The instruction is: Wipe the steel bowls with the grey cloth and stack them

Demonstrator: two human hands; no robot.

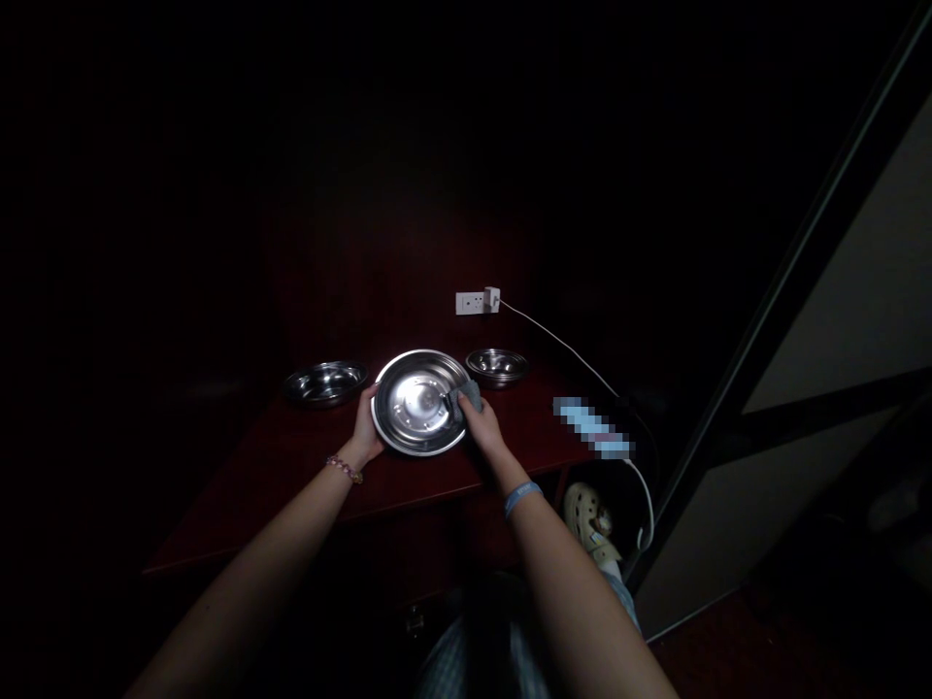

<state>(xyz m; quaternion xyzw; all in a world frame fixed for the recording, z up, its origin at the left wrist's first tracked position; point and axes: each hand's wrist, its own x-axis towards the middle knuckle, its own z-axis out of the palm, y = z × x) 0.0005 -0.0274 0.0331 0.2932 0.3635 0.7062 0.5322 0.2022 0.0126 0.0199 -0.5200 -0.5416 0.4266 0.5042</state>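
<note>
A shiny steel bowl [418, 400] is tilted toward me above the table, its inside showing. My left hand [366, 424] grips its left rim, the fingers hidden behind the metal. At the right rim, my right hand [482, 423] is closed on a grey cloth [467, 395] that touches the bowl's inner wall. Another wide steel bowl [326, 383] rests on the table to the left. Behind my right hand stands what looks like a small stack of steel bowls [496, 367].
The dark red table [291, 476] has its front edge below my hands. A white charger [492, 299] in the wall socket [470, 304] feeds a white cable [568, 347] running right. A blurred-out light blue object [593, 427] lies at the right edge, above a beige clog [584, 519].
</note>
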